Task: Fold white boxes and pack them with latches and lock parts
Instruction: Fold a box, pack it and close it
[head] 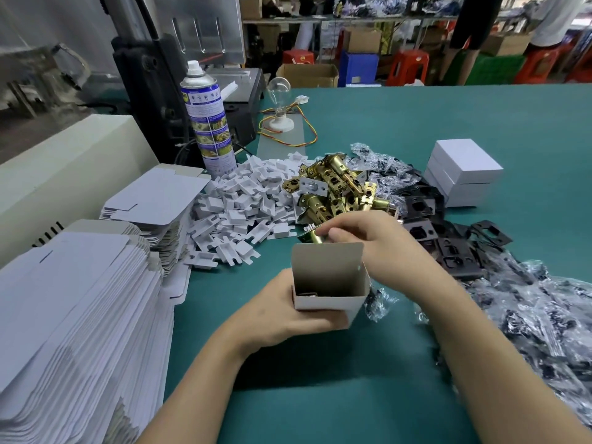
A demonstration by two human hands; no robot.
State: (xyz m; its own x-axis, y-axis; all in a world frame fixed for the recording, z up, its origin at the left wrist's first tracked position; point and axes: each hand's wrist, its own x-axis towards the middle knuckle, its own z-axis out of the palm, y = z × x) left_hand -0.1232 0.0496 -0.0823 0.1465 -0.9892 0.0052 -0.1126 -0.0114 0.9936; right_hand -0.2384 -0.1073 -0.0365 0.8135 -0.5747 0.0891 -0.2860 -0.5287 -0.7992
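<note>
Left hand (278, 318): clamped round the base of the small open white cardboard box (320, 304), thumb laid across its front wall, keeping it upright at lower centre of the frame.
Right hand (371, 238): just behind the box's raised rear flap, fingertips pinched on a brass tubular latch (312, 237) right at the open mouth.
Box interior: grey inside, top open, flap standing tall; something metallic down at the bottom, too dim to name.
Pile of brass latches (339, 187): heaped at centre frame, just beyond the right hand.
Heap of small white notched pieces (243, 203): left of the latch pile and touching it.
Black metal plates in clear plastic bags (448, 241): right of centre, spilling to the lower right edge.
Two closed white boxes (461, 174): stacked, upper right, apart from the heaps.
Stacks of flat white box blanks (80, 315): filling the lower left, another stack above.
Blue-and-white spray can (208, 116): upright, upper left of centre, behind the white pieces.
Green table mat (416, 116): under everything.
</note>
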